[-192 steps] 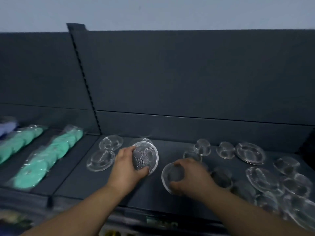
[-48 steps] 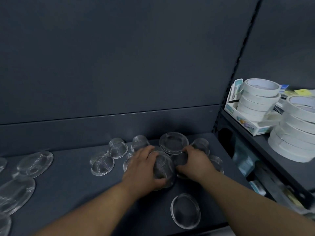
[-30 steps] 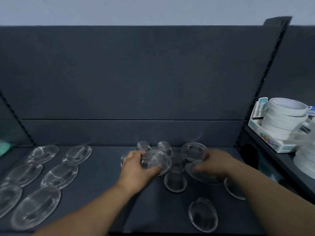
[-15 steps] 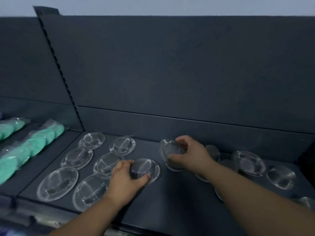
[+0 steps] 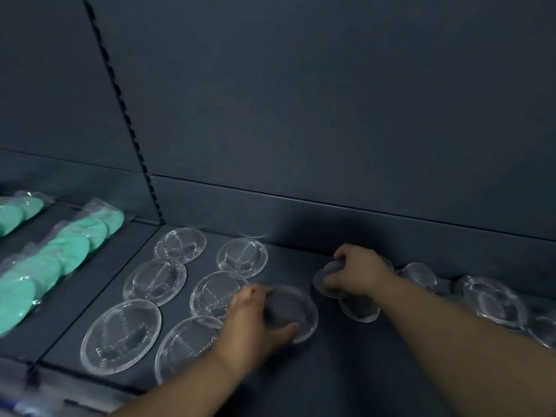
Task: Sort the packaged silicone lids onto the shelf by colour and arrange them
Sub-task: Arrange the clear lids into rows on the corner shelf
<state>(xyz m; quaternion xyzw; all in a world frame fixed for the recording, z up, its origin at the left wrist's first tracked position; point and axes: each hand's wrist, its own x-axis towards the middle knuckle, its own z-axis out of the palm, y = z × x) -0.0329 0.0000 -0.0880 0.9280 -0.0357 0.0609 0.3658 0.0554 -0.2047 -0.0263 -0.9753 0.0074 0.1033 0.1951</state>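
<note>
Head view: my left hand (image 5: 255,322) curls round a clear round silicone lid (image 5: 298,311), setting it beside the laid-out clear lids (image 5: 156,279); right hand (image 5: 358,272) pinches a second clear lid (image 5: 323,282), seemingly awaiting placement.

Roughly twelve clear lids (image 5: 155,280) and two green packs (image 5: 69,254).

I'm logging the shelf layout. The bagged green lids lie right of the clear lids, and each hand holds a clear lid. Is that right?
Not quite. The head view shows the bagged green lids lying left of the clear lids. The left hand and right hand each do hold a clear lid.
</note>
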